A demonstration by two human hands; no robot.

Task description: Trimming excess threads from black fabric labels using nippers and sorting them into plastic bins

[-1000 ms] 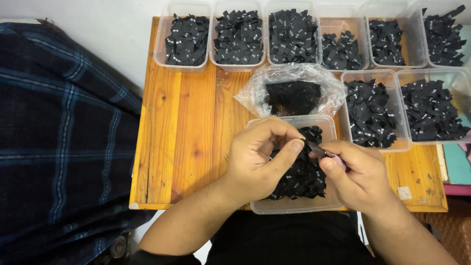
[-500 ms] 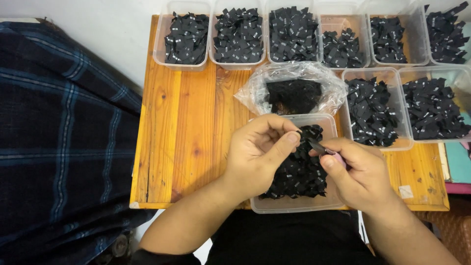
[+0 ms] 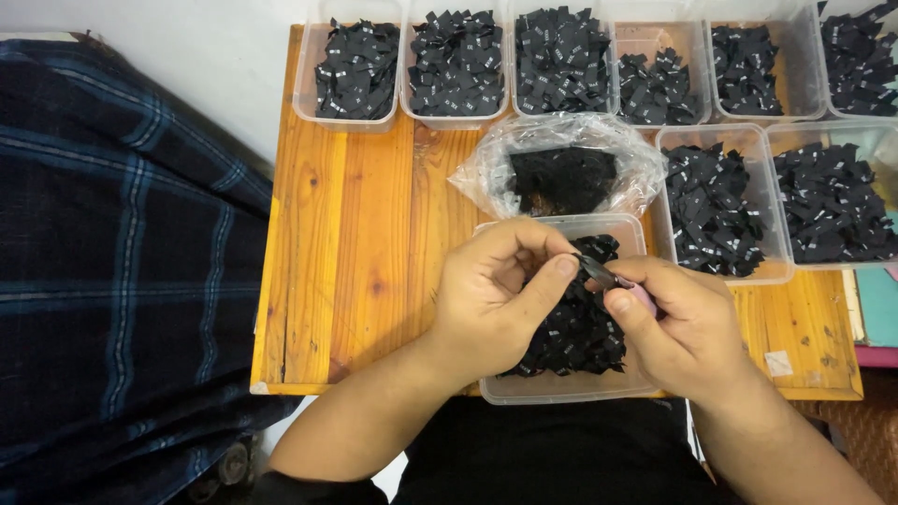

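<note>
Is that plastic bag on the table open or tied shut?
Open: the clear plastic bag gapes wide, with the black pieces inside uncovered.

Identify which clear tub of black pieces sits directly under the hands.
The near-edge tub, in front of the plastic bag. Both hands, left and right, hover over it; all the others sit farther back or right.

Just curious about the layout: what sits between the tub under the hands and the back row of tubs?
In the head view, a clear plastic bag of black pieces lies between the near tub and the back row.
</note>
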